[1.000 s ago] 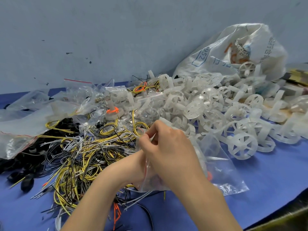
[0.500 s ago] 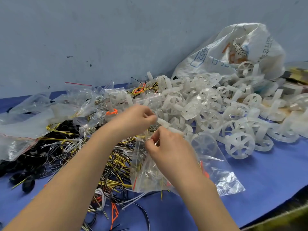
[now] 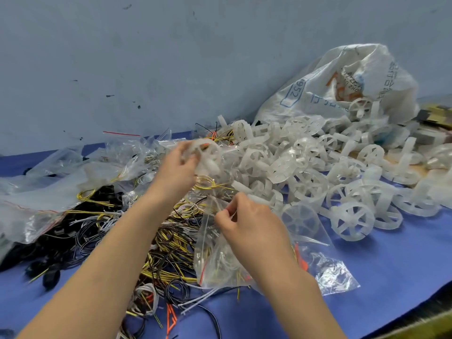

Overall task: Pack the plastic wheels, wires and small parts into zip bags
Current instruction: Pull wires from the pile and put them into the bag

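Packing in progress. Left hand grips a plastic wheel above the heap; right hand pinches the mouth of a part-filled zip bag on the bench. Most wheels and wires lie unpacked.

The wheels are milky, translucent plastic. The zip bag is clear, glossy, crinkled film, and the table cover looks matt blue.
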Demonstrator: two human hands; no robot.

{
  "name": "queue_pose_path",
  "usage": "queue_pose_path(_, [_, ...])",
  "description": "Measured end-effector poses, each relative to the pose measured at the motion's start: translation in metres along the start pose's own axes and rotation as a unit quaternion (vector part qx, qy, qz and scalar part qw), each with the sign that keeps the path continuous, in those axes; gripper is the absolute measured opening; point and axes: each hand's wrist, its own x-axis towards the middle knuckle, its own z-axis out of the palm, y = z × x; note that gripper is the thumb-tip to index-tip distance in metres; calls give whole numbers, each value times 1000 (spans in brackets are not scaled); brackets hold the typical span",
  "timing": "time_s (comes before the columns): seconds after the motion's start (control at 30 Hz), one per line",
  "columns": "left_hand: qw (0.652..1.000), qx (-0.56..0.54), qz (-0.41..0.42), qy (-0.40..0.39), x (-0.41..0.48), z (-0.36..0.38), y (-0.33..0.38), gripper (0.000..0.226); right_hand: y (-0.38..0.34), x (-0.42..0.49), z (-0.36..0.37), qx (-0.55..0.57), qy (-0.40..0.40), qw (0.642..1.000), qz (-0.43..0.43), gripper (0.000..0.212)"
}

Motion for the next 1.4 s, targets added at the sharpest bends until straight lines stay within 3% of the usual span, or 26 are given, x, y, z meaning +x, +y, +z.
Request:
queue_pose_path(0.07, [976, -214, -39, -4, -20, -21, 1, 25, 1, 2, -2, 22, 11, 1000, 12, 17])
queue_pose_path(0.13, [932, -351, -79, -30, -44, -38, -10, 31, 1, 3, -2, 34, 17, 999, 16, 17])
queue_pose_path(0.3, [849, -493, -180, -56, -84, -48, -35, 33, -2, 3, 4, 30, 25, 999, 16, 18])
queue_pose_path(0.43, [853, -457, -246, -62, -88, -50, -41, 44, -4, 2, 9, 26, 31, 999, 17, 20])
queue_pose_path(0.57, [846, -469, -248, -56, -84, -59, -49, 43, -3, 3, 12, 21, 35, 999, 18, 21])
queue_pose_path(0.67, [844, -467, -228, -128, -82, -66, -50, 36, -3, 3, 11, 21, 33, 999, 23, 19])
queue_pose_path(0.8, [838, -452, -181, -245, -85, -63, -47, 47, -7, 2, 11, 38, 28, 999, 25, 18])
queue_pose_path(0.87, [860, -414, -169, -247, -86, -56, -44, 42, -9, 2, 12, 45, 27, 998, 24, 19])
queue_pose_path(0.97, [918, -309, -168, -184, -87, -42, -41, 33, -10, 1, 10, 57, 28, 998, 28, 19])
queue_pose_path(1.07, [941, -262, -168, -132, -87, -27, -44, 35, -11, 0, 8, 66, 28, 997, 26, 19])
queue_pose_path(1.3, [901, -319, -192, -224, -84, -23, -47, 27, -19, -5, -1, 32, 67, 997, 4, 19])
queue_pose_path(1.4, [905, -299, -171, -247, -83, -20, -47, 28, -22, -8, -6, -9, 81, 997, -9, 19])
